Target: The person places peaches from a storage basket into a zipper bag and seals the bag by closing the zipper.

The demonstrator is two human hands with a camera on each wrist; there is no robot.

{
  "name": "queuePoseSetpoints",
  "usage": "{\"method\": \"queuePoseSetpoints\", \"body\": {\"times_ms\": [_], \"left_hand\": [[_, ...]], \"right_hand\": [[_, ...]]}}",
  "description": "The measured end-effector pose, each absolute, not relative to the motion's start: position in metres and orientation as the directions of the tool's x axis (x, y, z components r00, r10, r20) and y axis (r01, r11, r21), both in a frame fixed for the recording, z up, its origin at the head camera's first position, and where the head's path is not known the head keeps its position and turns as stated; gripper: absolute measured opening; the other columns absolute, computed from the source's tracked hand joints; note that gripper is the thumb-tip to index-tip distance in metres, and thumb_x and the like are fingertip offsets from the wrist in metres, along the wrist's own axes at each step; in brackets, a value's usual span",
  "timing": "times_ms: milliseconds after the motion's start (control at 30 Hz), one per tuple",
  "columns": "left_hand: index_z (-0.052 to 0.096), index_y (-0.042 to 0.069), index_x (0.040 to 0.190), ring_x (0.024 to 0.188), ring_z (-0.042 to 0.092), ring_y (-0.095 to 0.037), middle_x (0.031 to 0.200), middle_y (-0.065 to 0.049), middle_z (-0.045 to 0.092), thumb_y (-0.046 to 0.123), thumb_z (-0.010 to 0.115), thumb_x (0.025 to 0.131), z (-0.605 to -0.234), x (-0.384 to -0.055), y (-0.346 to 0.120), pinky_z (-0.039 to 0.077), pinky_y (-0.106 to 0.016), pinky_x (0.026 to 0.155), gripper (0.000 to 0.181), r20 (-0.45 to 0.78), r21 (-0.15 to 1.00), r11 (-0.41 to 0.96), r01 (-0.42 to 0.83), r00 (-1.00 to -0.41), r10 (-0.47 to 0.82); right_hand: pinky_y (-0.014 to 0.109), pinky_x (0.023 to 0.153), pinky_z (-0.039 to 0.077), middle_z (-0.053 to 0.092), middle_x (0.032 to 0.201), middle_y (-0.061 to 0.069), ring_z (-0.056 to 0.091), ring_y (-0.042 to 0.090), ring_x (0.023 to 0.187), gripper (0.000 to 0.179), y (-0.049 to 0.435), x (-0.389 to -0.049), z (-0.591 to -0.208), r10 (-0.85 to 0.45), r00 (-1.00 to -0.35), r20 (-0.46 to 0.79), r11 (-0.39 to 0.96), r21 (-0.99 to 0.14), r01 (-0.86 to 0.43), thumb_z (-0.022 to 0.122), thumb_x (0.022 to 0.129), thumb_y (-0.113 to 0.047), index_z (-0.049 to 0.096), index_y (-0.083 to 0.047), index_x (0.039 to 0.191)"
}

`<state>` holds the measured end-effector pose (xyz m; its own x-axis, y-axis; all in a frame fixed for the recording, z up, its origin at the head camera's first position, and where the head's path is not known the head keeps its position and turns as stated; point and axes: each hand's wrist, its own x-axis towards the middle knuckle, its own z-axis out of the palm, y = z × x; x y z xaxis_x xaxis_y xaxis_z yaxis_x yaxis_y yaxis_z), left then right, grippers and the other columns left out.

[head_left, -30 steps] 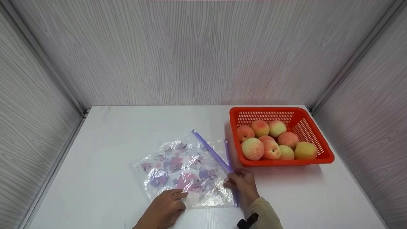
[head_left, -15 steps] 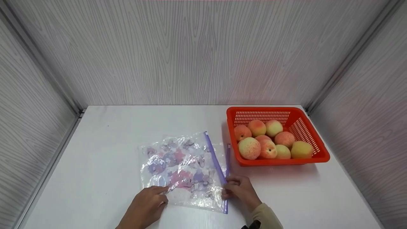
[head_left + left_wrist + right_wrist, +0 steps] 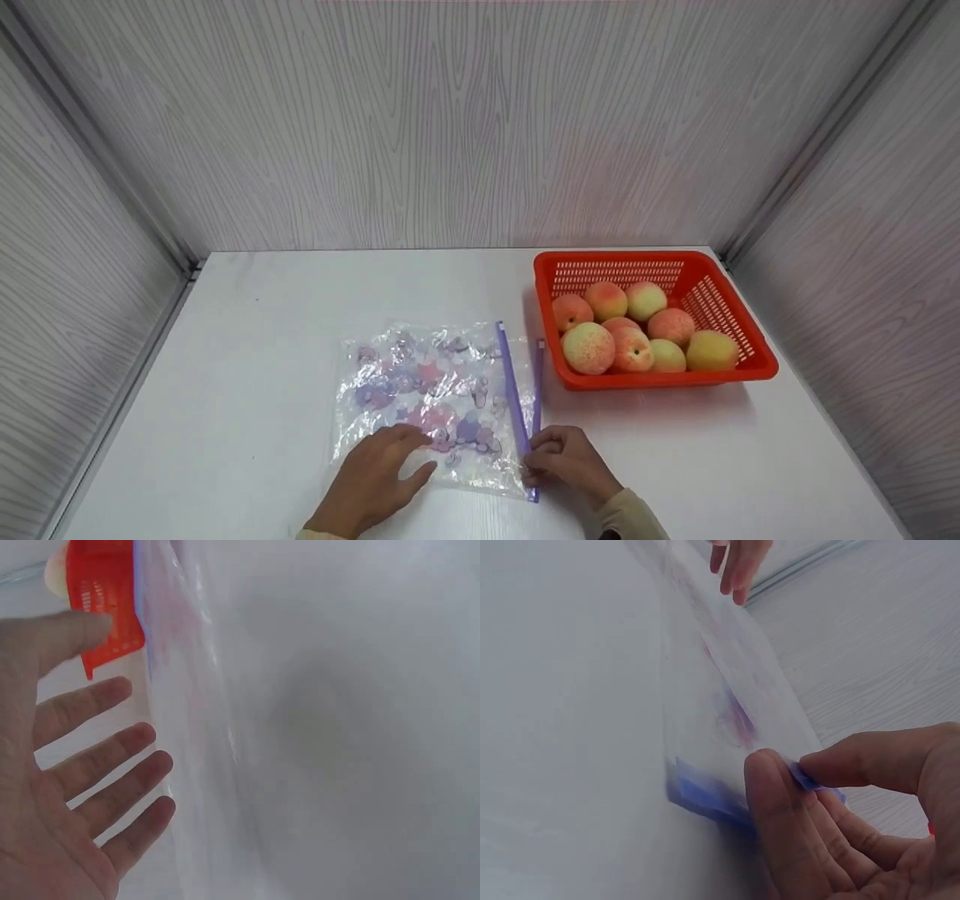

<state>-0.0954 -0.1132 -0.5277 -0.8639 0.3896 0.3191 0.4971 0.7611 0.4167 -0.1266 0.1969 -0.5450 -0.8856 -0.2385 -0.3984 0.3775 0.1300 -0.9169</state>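
Note:
A clear plastic zip bag (image 3: 427,390) with pink and purple cartoon prints lies flat on the white table, its purple closure strips on the right side spread in a narrow V. Near the lower end of those strips, my right hand (image 3: 566,461) pinches the purple edge between thumb and index finger, as the right wrist view also shows on the purple strip (image 3: 712,795). Over the bag's lower left part is my left hand (image 3: 375,476), thumb and fingers apart. In the left wrist view its fingers (image 3: 112,795) are spread, holding nothing, close to the plastic.
A red plastic basket (image 3: 660,381) with several peaches (image 3: 589,349) stands at the table's right, just beyond the bag's purple edge. One yellowish fruit (image 3: 712,351) sits at its right end. Grey wood-grain panels (image 3: 450,127) enclose the table at the back and sides.
The slanted purple strip has swung closer to the other one, and the bag lies straighter. My right hand has slid slightly down the edge. My left hand moved left, then right, its thumb now spread.

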Motion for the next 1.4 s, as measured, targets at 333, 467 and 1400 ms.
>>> {"method": "queuePoseSetpoints", "body": {"times_ms": [333, 467, 1400], "left_hand": [[0.075, 0.010, 0.099, 0.068, 0.060, -0.009, 0.078, 0.004, 0.065, 0.025, 0.074, 0.089, -0.522, -0.120, -0.031, 0.052, -0.030, 0.057, 0.018, 0.175, 0.623, 0.708, 0.334, -0.941, 0.290], [0.071, 0.008, 0.104, 0.060, 0.054, -0.011, 0.071, 0.005, 0.061, 0.036, 0.075, 0.088, -0.523, -0.131, -0.011, 0.046, -0.031, 0.050, 0.032, 0.059, 0.668, 0.721, 0.186, -0.978, 0.198], [0.065, 0.020, 0.069, 0.053, 0.052, -0.011, 0.063, 0.008, 0.061, 0.024, 0.074, 0.082, -0.530, -0.143, 0.002, 0.044, -0.030, 0.049, 0.016, 0.180, 0.627, 0.760, 0.172, -0.981, 0.073]], "right_hand": [[0.031, 0.065, 0.061, 0.074, 0.086, 0.014, 0.073, 0.021, 0.071, 0.031, 0.188, -0.114, -0.544, -0.341, -0.859, -0.381, 0.110, -0.924, 0.366, 0.075, 0.086, -0.006, 0.063, 0.004, 0.113], [0.031, 0.068, 0.062, 0.075, 0.089, 0.016, 0.075, 0.022, 0.075, 0.028, 0.182, -0.111, -0.545, -0.375, -0.861, -0.343, 0.106, -0.939, 0.328, 0.072, 0.087, -0.004, 0.065, 0.005, 0.111], [0.035, 0.088, 0.059, 0.072, 0.112, 0.019, 0.073, 0.023, 0.096, 0.037, 0.173, -0.147, -0.539, -0.176, -0.943, -0.284, -0.034, -0.955, 0.294, 0.061, 0.101, -0.011, 0.059, 0.012, 0.131]]}}
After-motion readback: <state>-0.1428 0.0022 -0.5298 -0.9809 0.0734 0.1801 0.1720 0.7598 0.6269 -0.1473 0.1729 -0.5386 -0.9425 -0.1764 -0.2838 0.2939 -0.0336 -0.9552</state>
